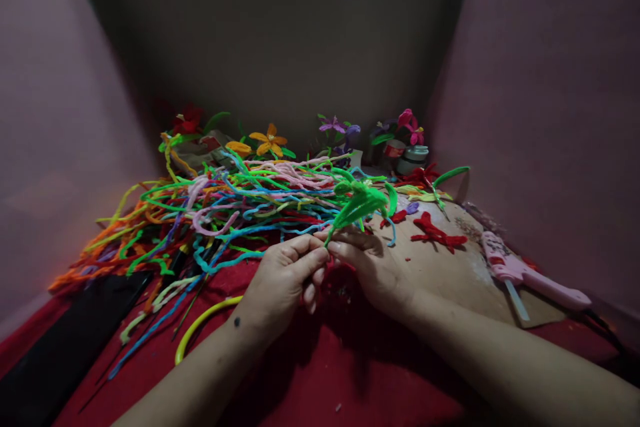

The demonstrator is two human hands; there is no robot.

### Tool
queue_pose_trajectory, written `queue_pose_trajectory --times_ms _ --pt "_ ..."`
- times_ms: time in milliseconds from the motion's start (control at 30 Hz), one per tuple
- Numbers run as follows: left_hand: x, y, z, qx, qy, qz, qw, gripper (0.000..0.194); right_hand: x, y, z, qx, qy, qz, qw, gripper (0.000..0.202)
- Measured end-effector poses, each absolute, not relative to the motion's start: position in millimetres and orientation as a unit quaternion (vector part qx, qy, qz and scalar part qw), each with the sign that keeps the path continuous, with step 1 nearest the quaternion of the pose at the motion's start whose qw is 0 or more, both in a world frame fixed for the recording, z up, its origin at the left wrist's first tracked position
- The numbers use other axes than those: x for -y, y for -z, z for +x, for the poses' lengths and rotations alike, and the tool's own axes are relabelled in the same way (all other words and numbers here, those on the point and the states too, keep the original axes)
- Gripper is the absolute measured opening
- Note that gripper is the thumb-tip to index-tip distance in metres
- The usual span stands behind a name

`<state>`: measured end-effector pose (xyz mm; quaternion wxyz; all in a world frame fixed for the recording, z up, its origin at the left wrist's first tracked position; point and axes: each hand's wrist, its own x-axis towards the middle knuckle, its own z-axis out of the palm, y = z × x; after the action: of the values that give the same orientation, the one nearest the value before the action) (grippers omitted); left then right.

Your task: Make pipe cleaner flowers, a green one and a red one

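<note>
Between both hands is a bright green pipe-cleaner flower [361,205], its fuzzy petals fanning up and to the right. My left hand [287,277] pinches the lower end of its stem between thumb and fingers. From the other side, my right hand [367,267] pinches the same stem, its thumb tip beside the left thumb. The fingers of the right hand are partly hidden behind its thumb. Just behind the hands lies a big heap of colourful pipe cleaners [270,197]. To the right, a red pipe-cleaner petal piece [437,232] rests on a cardboard sheet [425,273].
A pink hot glue gun [530,273] lies at right with its glue stick showing. At the back stand an orange flower [270,140], a purple flower [333,123], a pink flower [411,125] and a small jar [414,157]. Yellow-handled scissors or pliers [195,330] lie by my left forearm.
</note>
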<state>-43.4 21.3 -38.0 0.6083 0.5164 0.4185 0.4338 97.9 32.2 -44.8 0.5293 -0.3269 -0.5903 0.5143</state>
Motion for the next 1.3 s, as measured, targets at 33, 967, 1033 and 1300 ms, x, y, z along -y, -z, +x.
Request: queue_pose_trajectory --times_ms 33,967,1033,1300 --pt "-21.5 38.2 -43.6 -0.403 -0.436 0.501 0.630 0.020 -32.7 45.6 97.4 0.575 -0.532 -0.316 0.536 0.011" --pt "-19.1 51.8 -43.9 -0.513 -0.415 0.726 0.193 0.012 -40.4 63.3 94.0 0.415 -0.681 -0.266 0.541 0.007" --pt "-19.7 53.1 -44.8 -0.507 -0.411 0.738 0.173 0.012 -39.0 62.5 94.4 0.423 -0.665 -0.279 0.549 0.005" --pt "-20.2 55.1 -45.4 -0.469 -0.420 0.755 0.182 0.014 -36.9 60.2 92.9 0.422 -0.661 -0.312 0.536 0.011"
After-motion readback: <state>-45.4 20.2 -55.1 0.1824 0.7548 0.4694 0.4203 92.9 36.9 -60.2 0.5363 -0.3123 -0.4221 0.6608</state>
